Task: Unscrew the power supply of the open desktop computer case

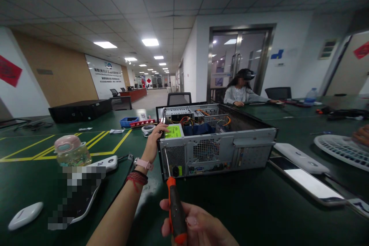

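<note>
An opened desktop computer case (pixel 213 153) lies on its side, its rear panel facing me and its wires showing inside. My left hand (pixel 155 138) grips the case's left rear corner, its fingers bent over the top beside the power supply (pixel 173 131) with a yellow-green label. Low in front, my right hand (pixel 198 221) holds a screwdriver (pixel 177 209) with a black and orange handle. Its metal shaft points up and away, with the tip over the perforated panel at the left of the rear. Whether the tip touches a screw is too small to tell.
Left of the case are a lidded bottle (pixel 72 150), a blue tray (pixel 128 122), a white earphone case (pixel 25 215) and a black computer case (pixel 80 110). On the right lie a phone (pixel 308 180) and a white basket (pixel 340 152). Another person (pixel 241 88) sits across the table.
</note>
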The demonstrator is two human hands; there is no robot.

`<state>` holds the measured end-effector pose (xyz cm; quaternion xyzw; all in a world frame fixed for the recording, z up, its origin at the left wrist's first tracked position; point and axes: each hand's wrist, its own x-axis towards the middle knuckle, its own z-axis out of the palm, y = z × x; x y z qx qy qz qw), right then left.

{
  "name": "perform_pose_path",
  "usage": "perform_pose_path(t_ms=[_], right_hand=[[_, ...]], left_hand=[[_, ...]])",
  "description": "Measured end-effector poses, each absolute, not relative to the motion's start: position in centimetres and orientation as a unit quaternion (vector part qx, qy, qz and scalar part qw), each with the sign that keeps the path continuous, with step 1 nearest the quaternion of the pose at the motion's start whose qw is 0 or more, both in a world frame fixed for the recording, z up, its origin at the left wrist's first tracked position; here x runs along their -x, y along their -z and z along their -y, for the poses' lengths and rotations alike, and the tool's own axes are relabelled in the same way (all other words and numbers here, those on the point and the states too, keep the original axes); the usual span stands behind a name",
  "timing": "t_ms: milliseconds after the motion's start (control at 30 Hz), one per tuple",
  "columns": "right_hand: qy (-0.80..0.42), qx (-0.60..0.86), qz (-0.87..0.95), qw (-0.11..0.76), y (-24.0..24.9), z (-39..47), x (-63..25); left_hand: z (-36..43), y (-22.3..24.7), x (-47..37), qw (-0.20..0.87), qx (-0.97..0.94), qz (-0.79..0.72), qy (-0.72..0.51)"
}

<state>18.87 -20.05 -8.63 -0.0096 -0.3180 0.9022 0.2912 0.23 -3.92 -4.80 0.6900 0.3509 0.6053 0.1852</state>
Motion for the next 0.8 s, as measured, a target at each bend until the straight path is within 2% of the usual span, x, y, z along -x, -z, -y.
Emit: perform_pose_path(t_ms=[800], right_hand=[[-0.887,0.059,0.319,0.328,8.5,20.4,-18.6]], left_hand=[[3.7,5.0,0.1,0.182,-0.703,-0.342,-0.597]])
